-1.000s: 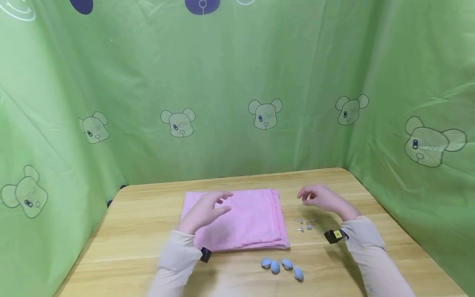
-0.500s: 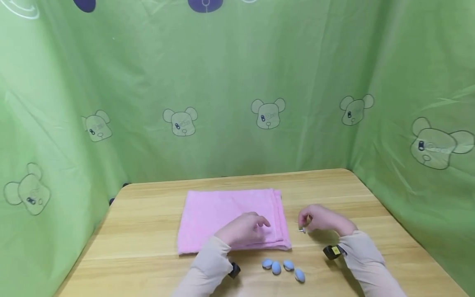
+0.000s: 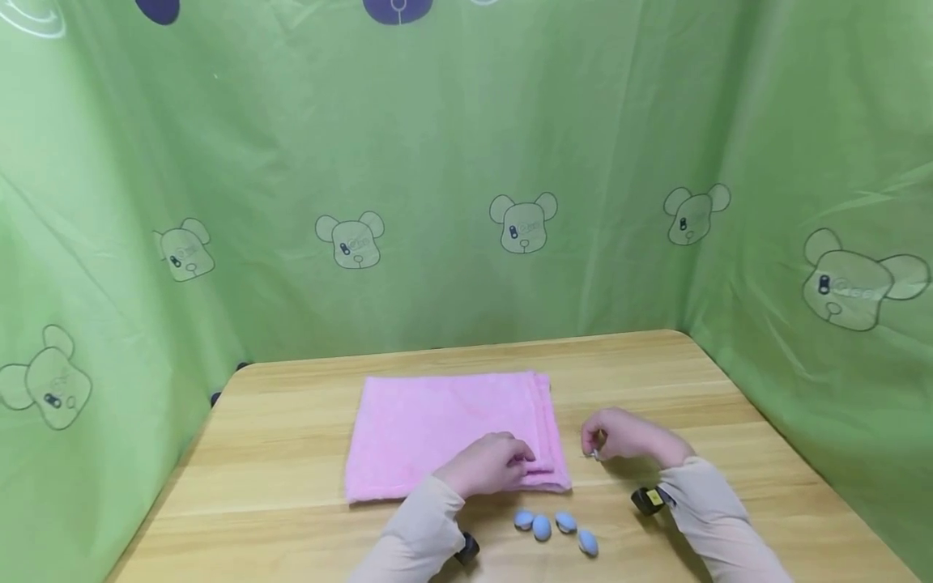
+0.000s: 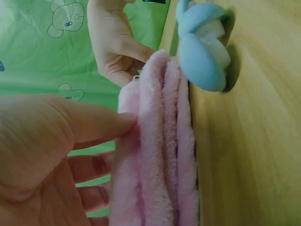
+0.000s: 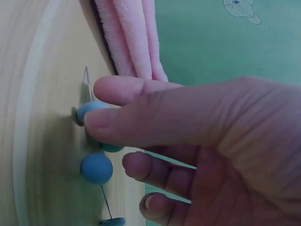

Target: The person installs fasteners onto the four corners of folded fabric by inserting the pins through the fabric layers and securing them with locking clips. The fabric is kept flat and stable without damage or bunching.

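Note:
A folded pink towel [image 3: 445,429] lies on the table, its stacked layers plain in the left wrist view. My left hand [image 3: 487,465] is at its near right part; the thumb [image 4: 101,121] touches the top layer, and the other fingers are partly hidden behind it. To the towel's right, my right hand [image 3: 628,436] pinches a blue-headed pin [image 5: 88,109] between thumb and forefinger, the thumb covering part of the head. Its metal point sticks out past the fingertips. Another blue-headed pin [image 5: 97,168] lies close by, below the thumb.
Several blue domed caps [image 3: 542,527] with pale undersides lie near the towel's front right corner. The wooden table [image 3: 277,453] is enclosed at the back and sides by a green curtain [image 3: 437,291] printed with bear heads.
My left hand has moved right and nearer, to the towel's near right part. My right hand has come down from above the pins onto one of them.

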Available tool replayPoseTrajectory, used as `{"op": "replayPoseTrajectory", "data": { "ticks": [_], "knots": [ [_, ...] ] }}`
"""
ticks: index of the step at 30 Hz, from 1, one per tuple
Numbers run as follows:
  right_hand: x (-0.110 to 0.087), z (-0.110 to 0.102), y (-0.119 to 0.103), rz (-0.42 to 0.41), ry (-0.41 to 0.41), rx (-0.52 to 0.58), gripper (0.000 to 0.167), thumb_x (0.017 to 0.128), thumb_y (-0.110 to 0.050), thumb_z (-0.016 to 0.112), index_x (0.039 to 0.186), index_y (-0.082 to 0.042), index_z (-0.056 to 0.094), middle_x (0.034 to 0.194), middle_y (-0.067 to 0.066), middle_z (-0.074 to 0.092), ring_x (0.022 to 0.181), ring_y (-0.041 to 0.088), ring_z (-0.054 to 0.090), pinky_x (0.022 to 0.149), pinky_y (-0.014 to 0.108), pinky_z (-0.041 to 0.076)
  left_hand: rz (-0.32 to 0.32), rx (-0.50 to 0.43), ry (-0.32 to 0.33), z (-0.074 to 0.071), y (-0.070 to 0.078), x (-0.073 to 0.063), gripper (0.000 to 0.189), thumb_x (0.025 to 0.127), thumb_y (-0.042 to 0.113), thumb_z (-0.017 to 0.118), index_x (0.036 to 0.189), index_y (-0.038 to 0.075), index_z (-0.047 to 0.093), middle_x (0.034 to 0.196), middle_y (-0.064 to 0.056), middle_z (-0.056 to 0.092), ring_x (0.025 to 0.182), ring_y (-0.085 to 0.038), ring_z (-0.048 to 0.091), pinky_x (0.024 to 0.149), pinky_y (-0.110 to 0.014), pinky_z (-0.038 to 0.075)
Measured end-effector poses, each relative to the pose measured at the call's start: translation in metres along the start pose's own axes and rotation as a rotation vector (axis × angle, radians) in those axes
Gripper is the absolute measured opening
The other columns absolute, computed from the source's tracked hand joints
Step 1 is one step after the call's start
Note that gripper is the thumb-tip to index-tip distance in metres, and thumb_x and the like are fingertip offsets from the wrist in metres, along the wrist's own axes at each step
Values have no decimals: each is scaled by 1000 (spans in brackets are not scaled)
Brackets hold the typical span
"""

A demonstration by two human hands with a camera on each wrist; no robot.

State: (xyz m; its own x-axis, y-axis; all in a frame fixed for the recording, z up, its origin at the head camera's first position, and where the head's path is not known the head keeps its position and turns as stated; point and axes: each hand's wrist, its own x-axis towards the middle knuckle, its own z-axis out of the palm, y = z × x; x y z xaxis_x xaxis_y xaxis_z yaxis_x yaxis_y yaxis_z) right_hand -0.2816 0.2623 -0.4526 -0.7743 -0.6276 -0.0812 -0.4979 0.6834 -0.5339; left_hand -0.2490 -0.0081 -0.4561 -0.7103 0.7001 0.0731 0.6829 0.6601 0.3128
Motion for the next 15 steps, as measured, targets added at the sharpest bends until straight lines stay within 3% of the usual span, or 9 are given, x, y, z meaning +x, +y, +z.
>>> {"op": "replayPoseTrajectory", "data": {
  "ticks": [6, 12, 15],
  "knots": [
    [2, 1, -1, 13, -22, 23, 20, 66, 10, 66, 76, -8, 65, 74, -1, 64, 67, 3, 50, 61, 20, 46, -3, -4, 54, 4, -2, 2, 13, 92, 17, 63, 98, 16, 74, 91, 6, 73, 84, -4, 65, 82, -16, 50],
    [4, 4, -2, 10, -30, 26, 18, 67, 9, 68, 74, -8, 64, 71, -3, 62, 65, 1, 49, 61, 19, 45, -46, -100, 101, 5, -7, 4, 17, 95, 29, 62, 89, 16, 73, 80, 8, 71, 71, -1, 59, 72, -16, 49],
    [4, 5, -1, 0, -30, 25, 17, 67, 8, 68, 74, -7, 64, 70, -3, 62, 65, 0, 49, 61, 19, 45, -83, -152, 127, 3, -9, 4, 20, 95, 32, 61, 93, 17, 73, 83, 7, 72, 74, -1, 61, 74, -17, 50]
  ]
}}
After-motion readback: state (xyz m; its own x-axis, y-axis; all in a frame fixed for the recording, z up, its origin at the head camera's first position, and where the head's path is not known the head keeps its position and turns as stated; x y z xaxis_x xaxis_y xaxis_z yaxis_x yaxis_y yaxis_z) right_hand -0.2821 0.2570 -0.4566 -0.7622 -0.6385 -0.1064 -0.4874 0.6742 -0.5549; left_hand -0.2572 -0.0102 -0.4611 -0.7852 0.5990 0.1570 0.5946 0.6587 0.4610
